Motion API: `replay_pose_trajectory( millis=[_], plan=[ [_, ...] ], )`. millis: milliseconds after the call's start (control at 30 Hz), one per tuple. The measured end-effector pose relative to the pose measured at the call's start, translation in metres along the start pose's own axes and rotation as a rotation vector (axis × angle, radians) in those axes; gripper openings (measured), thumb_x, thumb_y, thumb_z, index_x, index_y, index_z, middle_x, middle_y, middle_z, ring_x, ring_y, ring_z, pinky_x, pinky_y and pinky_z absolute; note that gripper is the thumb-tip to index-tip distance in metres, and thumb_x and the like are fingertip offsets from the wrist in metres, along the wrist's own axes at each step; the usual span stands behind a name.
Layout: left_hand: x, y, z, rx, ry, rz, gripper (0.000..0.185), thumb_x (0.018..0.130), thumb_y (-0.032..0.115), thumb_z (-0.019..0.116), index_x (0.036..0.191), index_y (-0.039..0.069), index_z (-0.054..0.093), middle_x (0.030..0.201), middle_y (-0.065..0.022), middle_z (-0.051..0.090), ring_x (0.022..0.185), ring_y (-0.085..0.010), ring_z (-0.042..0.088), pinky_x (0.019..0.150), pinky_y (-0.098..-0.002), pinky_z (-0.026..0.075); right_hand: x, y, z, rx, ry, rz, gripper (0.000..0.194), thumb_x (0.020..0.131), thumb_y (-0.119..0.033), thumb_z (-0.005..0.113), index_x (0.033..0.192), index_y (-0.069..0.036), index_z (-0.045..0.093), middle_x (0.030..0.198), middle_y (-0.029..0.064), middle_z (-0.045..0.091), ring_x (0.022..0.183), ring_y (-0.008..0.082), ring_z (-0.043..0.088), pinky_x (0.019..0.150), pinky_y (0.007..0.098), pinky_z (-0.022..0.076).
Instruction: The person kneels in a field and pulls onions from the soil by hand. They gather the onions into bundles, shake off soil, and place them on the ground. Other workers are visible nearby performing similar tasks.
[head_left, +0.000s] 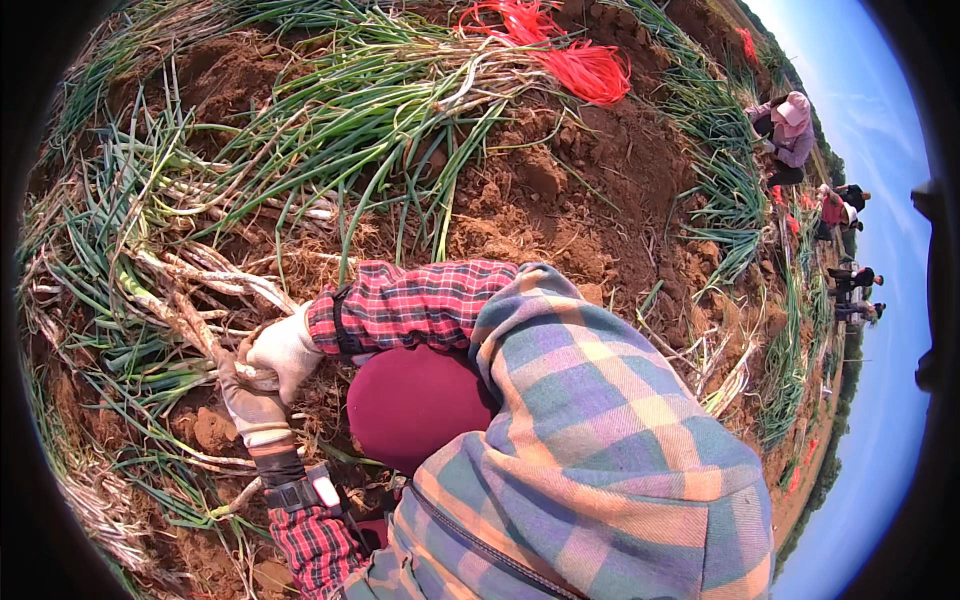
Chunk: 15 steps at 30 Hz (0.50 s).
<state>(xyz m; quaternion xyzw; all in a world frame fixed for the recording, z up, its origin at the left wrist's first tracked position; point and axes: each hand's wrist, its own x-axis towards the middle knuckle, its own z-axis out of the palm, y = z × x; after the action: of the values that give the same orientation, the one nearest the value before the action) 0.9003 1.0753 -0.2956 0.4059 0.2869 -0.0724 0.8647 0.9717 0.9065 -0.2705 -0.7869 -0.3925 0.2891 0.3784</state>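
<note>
My right hand (287, 354), in a whitish work glove, closes around pale stalk ends of green onions. Directly beside it, my left hand (253, 401), in a soil-stained glove, grips the same small bunch of green onions (180, 319) near its lower ends. The bunch's stalks are dirty and partly dry. My fingertips are partly hidden by the gloves' overlap. More pulled green onions (247, 281) lie against the bunch. A large pile of green onions (375, 97) rests farther up in the view, with red plastic strips (585, 67) over its root ends.
Brown clods of soil (570, 187) surround the piles. My maroon-clad knee (420, 405) is between my arms. A row of green onions (712, 150) runs along the right, where a co-worker in a pink hat (787, 135) crouches. Several other people are farther off.
</note>
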Motion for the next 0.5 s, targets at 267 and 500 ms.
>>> replay_pose_trajectory(
  millis=[267, 500],
  plan=[
    [0.011, 0.068, 0.008, -0.12, 0.093, 0.055, 0.019, 0.097, 0.019, 0.064, 0.099, 0.0, 0.065, 0.079, -0.0048, 0.068, 0.076, -0.0194, 0.068, 0.082, -0.0351, 0.063, -0.09, 0.018, -0.027, -0.113, -0.084, 0.496, 0.066, 0.1, -0.064, 0.045, 0.114, -0.003, 0.07, 0.103, 0.0202, 0.072, 0.101, 0.0401, 0.068, 0.09, 0.0482, 0.0526],
    [0.015, 0.054, 0.036, -0.154, -0.261, -0.215, 0.016, 0.098, 0.019, 0.065, 0.108, 0.007, 0.068, 0.105, -0.0074, 0.071, 0.099, -0.0239, 0.069, 0.094, -0.0486, 0.057, -0.097, 0.011, -0.076, 0.769, 0.271, 0.502, 0.072, 0.084, -0.051, 0.073, 0.129, 0.002, 0.058, 0.115, 0.019, 0.069, 0.111, 0.0281, 0.065, 0.099, 0.0413, 0.0505]
  ],
)
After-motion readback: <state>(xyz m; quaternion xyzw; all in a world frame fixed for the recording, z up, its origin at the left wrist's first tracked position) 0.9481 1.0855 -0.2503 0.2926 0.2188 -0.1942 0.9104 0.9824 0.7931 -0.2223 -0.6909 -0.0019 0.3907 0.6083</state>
